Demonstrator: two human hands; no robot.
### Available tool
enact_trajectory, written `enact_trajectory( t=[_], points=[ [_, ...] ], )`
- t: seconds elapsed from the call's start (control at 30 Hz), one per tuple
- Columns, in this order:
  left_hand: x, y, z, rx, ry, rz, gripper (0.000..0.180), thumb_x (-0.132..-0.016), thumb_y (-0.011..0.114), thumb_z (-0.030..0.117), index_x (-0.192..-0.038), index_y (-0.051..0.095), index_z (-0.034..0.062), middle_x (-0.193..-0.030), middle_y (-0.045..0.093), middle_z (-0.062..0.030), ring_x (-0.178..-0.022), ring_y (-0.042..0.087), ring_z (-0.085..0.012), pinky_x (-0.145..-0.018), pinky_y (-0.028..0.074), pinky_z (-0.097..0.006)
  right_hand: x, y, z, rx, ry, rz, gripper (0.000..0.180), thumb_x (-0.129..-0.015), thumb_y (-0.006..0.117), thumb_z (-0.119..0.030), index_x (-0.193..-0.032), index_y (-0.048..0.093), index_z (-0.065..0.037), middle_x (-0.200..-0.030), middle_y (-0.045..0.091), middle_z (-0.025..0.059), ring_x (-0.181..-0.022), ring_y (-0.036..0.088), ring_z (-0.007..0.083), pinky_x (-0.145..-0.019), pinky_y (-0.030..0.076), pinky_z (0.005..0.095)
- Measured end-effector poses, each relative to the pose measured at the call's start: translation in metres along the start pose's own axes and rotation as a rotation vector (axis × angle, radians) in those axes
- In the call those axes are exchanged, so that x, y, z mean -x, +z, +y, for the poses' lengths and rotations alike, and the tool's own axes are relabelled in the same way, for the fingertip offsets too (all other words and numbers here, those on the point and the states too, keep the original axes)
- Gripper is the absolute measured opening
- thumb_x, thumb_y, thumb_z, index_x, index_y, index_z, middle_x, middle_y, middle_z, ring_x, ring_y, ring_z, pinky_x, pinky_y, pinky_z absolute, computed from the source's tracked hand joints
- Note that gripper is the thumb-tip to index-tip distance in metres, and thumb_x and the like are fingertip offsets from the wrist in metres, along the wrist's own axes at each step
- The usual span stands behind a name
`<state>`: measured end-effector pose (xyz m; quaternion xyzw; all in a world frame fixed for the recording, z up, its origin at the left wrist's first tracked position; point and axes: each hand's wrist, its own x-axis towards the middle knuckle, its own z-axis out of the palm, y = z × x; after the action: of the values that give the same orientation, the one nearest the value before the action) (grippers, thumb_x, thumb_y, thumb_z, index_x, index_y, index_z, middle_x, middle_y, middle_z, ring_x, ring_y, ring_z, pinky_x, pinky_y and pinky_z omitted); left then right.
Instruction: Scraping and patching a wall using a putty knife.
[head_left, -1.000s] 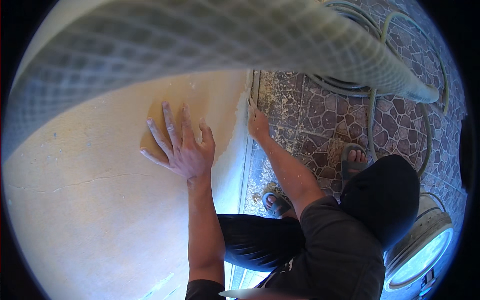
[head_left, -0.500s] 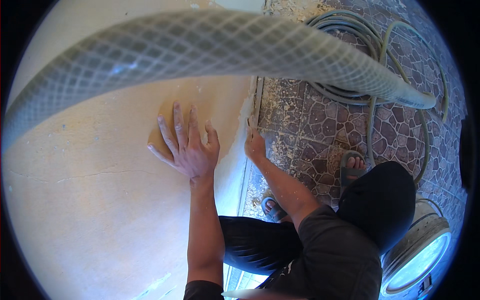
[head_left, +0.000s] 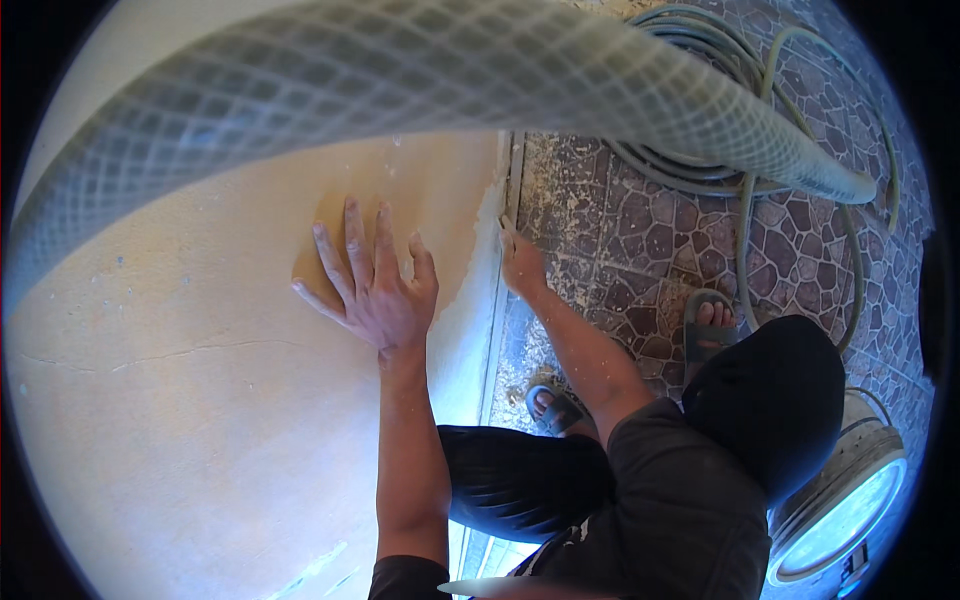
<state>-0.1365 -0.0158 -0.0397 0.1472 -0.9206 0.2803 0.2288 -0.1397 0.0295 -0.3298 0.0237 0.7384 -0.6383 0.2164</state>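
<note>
Since the earlier frame, left hand (head_left: pixel 375 290) stays flat on the yellow wall (head_left: pixel 180 400), fingers spread, pointing far. Right hand (head_left: pixel 520 262) sits at the wall's right edge (head_left: pixel 497 250), near the floor; its finger state is unclear. One mesh hose (head_left: pixel 400 75) crosses overhead, blocking the far view. One bucket (head_left: pixel 850 500) stands right on the patterned tiles (head_left: pixel 640 220).

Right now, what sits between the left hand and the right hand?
In the head view only bare yellow wall and its chipped lower edge separate the left hand, flat on it, from the right hand.

Left hand (head_left: pixel 375 290) on wall (head_left: pixel 180 400) (flat)
</note>
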Motion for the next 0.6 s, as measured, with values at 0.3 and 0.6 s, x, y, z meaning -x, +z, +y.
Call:
enact_trajectory(
  t=[0.3,0.6],
  points=[
    [0.006,0.002,-0.004,0.003,0.024,-0.002,0.046,-0.085,0.069,0.039,-0.13,0.069,0.0321,-0.152,0.052,0.0086,-0.15,0.034,-0.0259,-0.122,-0.006,-0.063,-0.002,-0.007,-0.008,0.054,0.095,-0.089,0.043,-0.107,0.042,-0.034,-0.143,0.055,-0.015,-0.124,0.063,0.0284,-0.115,0.06,0.0476,-0.097,0.05,0.0487],
    [0.011,0.005,-0.004,0.014,0.014,-0.04,0.047,-0.085,0.069,0.04,-0.13,0.068,0.0314,-0.151,0.053,0.0085,-0.15,0.035,-0.0257,-0.122,-0.005,-0.063,-0.005,-0.01,-0.012,-0.02,0.0,0.03,0.037,-0.104,0.044,-0.031,-0.125,0.065,-0.007,-0.111,0.066,0.0305,-0.107,0.061,0.051,-0.092,0.049,0.0533]
  ],
)
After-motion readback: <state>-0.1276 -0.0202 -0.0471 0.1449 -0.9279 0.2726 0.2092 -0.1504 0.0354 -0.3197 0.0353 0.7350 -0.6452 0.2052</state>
